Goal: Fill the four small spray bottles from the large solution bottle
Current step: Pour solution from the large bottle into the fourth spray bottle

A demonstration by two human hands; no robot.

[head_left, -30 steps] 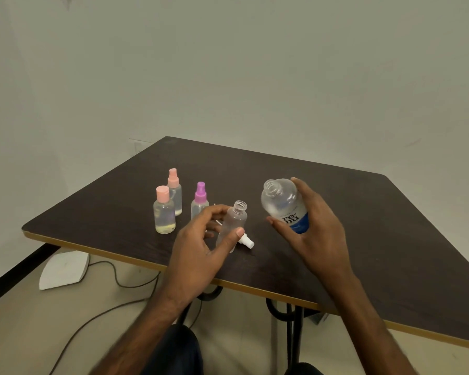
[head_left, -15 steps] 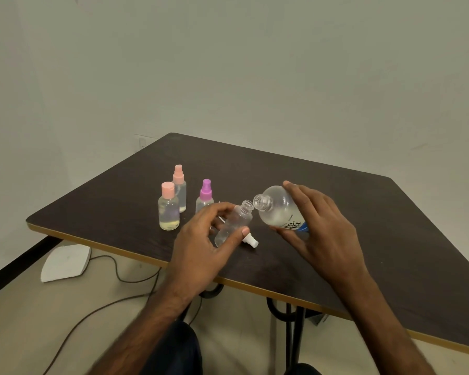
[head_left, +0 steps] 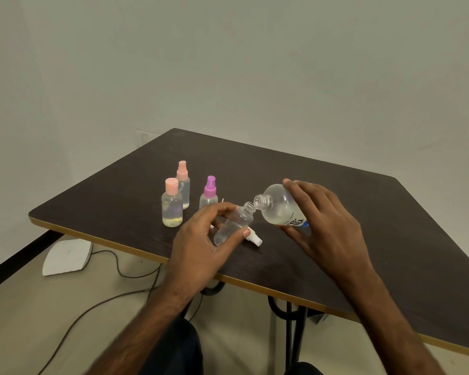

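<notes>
My left hand [head_left: 201, 239] grips a small clear uncapped spray bottle [head_left: 234, 224], tilted with its neck up and to the right. My right hand [head_left: 325, 226] holds the large clear solution bottle [head_left: 279, 208] with a blue label, tipped left so its open mouth touches the small bottle's neck. Three capped small bottles stand to the left: one with a pink flat cap [head_left: 172, 203], one with a pink spray top [head_left: 183, 184] and one with a purple spray top [head_left: 209, 193]. A white spray cap [head_left: 255, 239] lies on the table just right of my left thumb.
The dark wooden table [head_left: 363, 239] has a light edge band near me. Below it on the floor lie a white flat object [head_left: 67, 257] and a dark cable [head_left: 119, 269]. A plain wall stands behind the table.
My right hand has tipped the large bottle further left and down until its mouth meets the small bottle's neck. My left hand has tilted the small bottle toward it.
</notes>
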